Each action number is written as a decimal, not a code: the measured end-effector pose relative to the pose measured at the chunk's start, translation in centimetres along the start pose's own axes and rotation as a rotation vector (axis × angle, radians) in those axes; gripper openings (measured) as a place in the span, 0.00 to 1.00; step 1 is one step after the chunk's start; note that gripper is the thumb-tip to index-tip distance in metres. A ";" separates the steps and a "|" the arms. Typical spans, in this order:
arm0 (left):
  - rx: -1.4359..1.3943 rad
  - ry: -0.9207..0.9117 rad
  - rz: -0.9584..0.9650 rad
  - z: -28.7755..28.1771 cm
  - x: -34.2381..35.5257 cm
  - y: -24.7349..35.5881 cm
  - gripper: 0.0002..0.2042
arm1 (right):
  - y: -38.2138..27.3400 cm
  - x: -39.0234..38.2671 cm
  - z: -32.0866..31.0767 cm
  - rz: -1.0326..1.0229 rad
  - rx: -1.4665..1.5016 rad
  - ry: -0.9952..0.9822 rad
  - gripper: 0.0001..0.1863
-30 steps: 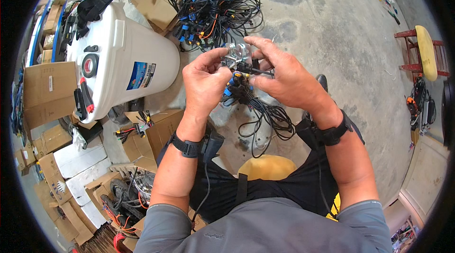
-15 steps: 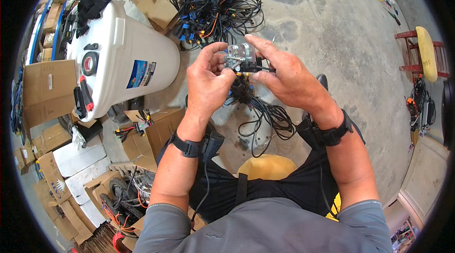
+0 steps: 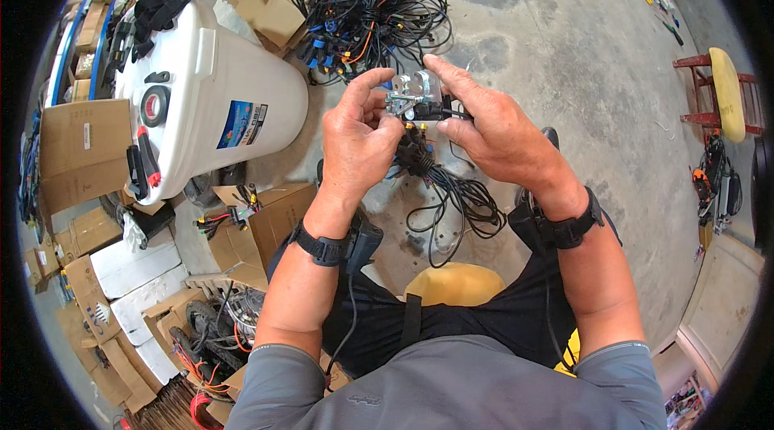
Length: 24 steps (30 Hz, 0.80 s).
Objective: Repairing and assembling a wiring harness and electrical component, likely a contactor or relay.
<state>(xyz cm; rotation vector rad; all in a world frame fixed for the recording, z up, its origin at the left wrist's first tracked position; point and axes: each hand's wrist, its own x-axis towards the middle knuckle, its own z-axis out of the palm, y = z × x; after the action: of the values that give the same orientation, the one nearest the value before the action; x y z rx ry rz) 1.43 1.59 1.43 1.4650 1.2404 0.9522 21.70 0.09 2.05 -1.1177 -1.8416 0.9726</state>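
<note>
Between both hands, above the floor, is a small device (image 3: pixel 422 90) with a clear plastic block, shiny metal pieces and a black lower part. My left hand (image 3: pixel 360 125) is closed on its left end, thumb and fingers at the metal pieces. From the other side, my right hand (image 3: pixel 493 117) grips it between thumb and fingers, where a black cable (image 3: pixel 458 115) runs out. How the inner fingers sit is partly hidden. Just below the hands, a bundle of black cables (image 3: pixel 463 200) with yellow-tipped connectors lies on the floor.
A large heap of black cables (image 3: pixel 371 23) with blue and yellow connectors lies ahead. An upturned white bucket (image 3: pixel 266 99) at left carries black tape (image 3: pixel 154 106) and red-handled cutters (image 3: pixel 147 157). Cardboard boxes (image 3: pixel 85 140) crowd the left; a yellow-topped stool (image 3: pixel 726 95) stands right.
The device and both hands have shifted very slightly to the right. The clear block appears tilted a little differently; both hands keep their grip.
</note>
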 end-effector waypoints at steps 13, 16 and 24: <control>0.202 0.164 0.195 -0.3 -1.7 -0.1 0.24 | -2.1 0.3 0.2 0.266 -0.030 -0.115 0.37; 0.174 0.240 0.266 0.4 -3.3 1.1 0.21 | 0.5 -0.8 -1.4 0.401 0.066 -0.108 0.38; 0.380 0.469 0.322 -8.6 -16.8 7.6 0.18 | 4.9 0.3 -2.0 0.397 0.105 -0.003 0.32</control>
<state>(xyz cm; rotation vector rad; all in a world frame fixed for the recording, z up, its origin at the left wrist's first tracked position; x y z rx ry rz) -8.03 -13.56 11.13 1.8422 1.6189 1.3886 25.01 2.41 -1.35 -1.4476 -1.5791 1.2778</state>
